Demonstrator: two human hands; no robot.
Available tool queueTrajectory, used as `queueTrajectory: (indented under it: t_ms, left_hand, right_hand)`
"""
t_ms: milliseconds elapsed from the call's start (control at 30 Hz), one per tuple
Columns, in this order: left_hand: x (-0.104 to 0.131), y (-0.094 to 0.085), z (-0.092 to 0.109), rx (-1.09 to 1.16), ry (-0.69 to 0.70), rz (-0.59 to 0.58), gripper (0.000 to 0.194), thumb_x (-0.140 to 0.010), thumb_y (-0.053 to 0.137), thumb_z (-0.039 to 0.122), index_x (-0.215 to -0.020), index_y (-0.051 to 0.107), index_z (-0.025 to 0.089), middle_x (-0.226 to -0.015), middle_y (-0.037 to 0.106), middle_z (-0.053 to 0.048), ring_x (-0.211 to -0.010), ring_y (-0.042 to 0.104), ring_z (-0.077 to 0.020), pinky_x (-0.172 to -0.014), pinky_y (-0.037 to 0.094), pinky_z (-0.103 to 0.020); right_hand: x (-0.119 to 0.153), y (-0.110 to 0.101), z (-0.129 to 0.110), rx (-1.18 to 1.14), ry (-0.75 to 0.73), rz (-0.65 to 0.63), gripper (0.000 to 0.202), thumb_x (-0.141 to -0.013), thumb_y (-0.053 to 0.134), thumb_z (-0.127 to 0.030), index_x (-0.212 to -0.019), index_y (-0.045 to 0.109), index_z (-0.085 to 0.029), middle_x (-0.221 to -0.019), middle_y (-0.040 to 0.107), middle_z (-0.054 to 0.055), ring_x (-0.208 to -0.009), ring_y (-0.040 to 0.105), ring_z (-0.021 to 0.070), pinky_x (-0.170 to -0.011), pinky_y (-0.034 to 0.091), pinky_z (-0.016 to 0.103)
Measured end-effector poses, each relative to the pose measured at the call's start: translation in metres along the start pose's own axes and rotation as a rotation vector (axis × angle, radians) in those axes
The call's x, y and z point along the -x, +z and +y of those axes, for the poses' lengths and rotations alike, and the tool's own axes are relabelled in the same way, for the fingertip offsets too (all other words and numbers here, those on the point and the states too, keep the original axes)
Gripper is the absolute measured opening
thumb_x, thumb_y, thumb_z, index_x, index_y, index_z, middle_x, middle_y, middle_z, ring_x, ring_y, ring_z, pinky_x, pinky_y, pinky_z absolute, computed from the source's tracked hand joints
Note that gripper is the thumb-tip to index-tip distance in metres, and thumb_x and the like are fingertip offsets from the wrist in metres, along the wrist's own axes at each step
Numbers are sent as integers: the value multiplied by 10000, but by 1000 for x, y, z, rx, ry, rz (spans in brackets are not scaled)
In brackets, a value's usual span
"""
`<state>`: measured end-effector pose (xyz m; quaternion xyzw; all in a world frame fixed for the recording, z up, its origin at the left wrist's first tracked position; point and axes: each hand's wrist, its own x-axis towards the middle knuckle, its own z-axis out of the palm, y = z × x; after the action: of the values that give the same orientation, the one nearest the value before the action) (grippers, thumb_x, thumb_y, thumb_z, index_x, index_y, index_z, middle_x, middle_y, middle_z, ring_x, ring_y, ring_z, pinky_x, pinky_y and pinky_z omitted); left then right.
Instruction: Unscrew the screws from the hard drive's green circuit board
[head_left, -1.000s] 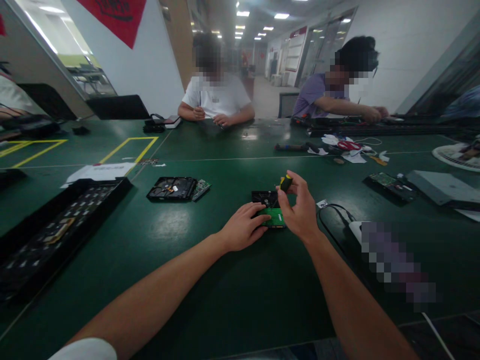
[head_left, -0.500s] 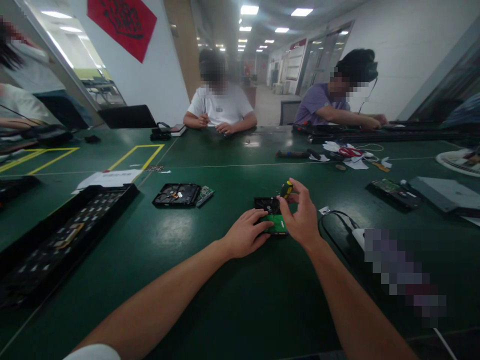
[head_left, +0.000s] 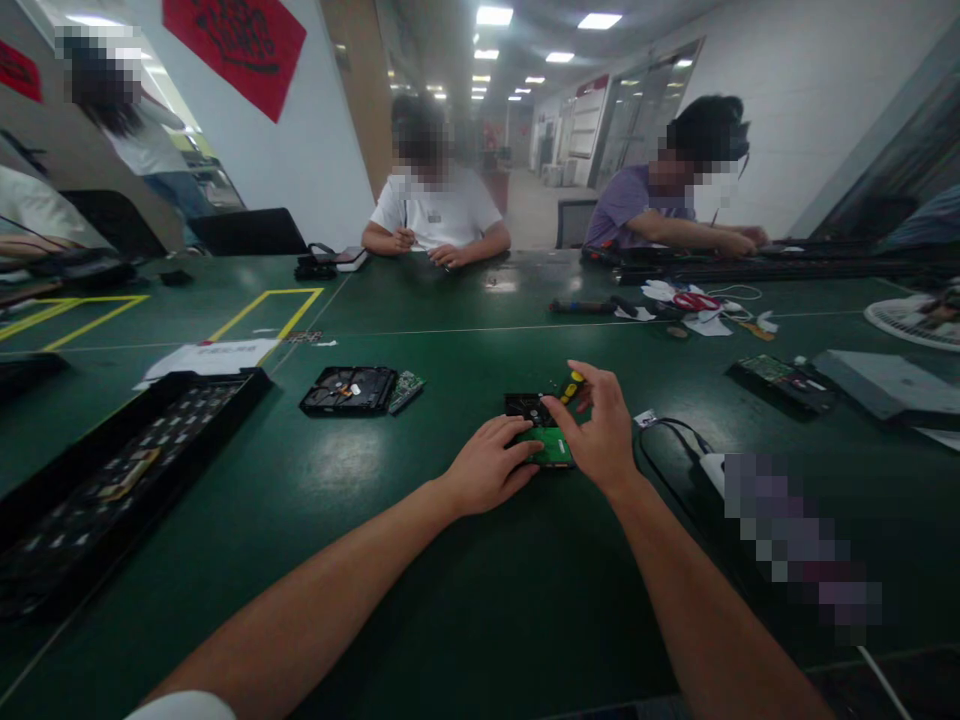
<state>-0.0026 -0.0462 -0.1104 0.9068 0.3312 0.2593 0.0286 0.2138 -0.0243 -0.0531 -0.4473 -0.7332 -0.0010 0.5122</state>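
Note:
A hard drive with a black body and a green circuit board (head_left: 553,447) lies on the dark green table (head_left: 360,560). My left hand (head_left: 491,462) rests on its left side, fingers closed around the edge and over the board. Above the drive, my right hand (head_left: 600,425) holds a small yellow and black screwdriver (head_left: 572,387) by its handle, tilted; the fingers partly cover it, and its tip cannot be made out. Small specks lie just behind the drive.
An opened black drive (head_left: 349,390) and a loose circuit board (head_left: 406,391) lie left of centre. A long black tray (head_left: 135,470) is at the left. Another drive (head_left: 780,385), a grey box (head_left: 885,385) and a cable (head_left: 679,425) are at the right. Two people sit opposite.
The screwdriver leans over more, and my right thumb and fingers have shifted around its handle. My left hand stays on the drive. The view has turned slightly; a standing person shows more fully at left.

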Motion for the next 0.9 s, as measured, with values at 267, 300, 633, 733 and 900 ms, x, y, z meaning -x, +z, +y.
queueTrajectory:
  t_ms: [267, 300, 633, 733, 900]
  left_hand:
    - [-1, 2, 4, -42, -9, 33, 355, -1056, 553, 403, -1324, 682, 209, -1461, 596, -166, -1428, 525, -338, -1190, 450, -587]
    - [-1, 2, 5, -49, -6, 34, 356, -1058, 549, 403, -1321, 683, 203, -1458, 596, -168, -1422, 530, -339, -1192, 449, -584]
    - [-1, 1, 4, -43, -7, 18, 365, -1053, 564, 418, -1326, 672, 201, -1450, 594, -165, -1409, 538, -339, -1179, 463, -577]
    - [-1, 1, 4, -38, -12, 17, 361, -1057, 559, 416, -1325, 673, 203, -1456, 589, -164, -1406, 538, -336, -1181, 459, -577]
    - [-1, 0, 4, -44, -15, 16, 374, -1061, 553, 426, -1325, 679, 193, -1454, 590, -169, -1405, 537, -341, -1180, 460, -569]
  right_hand:
    - [0, 1, -1, -33, 1, -1, 557, -1002, 621, -318, -1536, 471, -272, -1283, 630, 121, -930, 672, 226, -832, 618, 439]
    - [0, 1, -1, -23, -2, 8, 555, -989, 649, -334, -1518, 493, -275, -1272, 630, 119, -922, 667, 227, -798, 620, 428]
    - [0, 1, 0, -12, 6, 30, 558, -979, 657, -334, -1510, 497, -276, -1273, 646, 119, -875, 685, 222, -825, 635, 455]
    - [0, 1, -1, -7, 5, 27, 528, -972, 679, -352, -1472, 527, -279, -1278, 637, 118, -817, 674, 203, -781, 638, 440]
    - [0, 1, -2, -18, -13, 17, 551, -990, 629, -282, -1518, 473, -278, -1316, 645, 123, -856, 693, 205, -870, 636, 458]
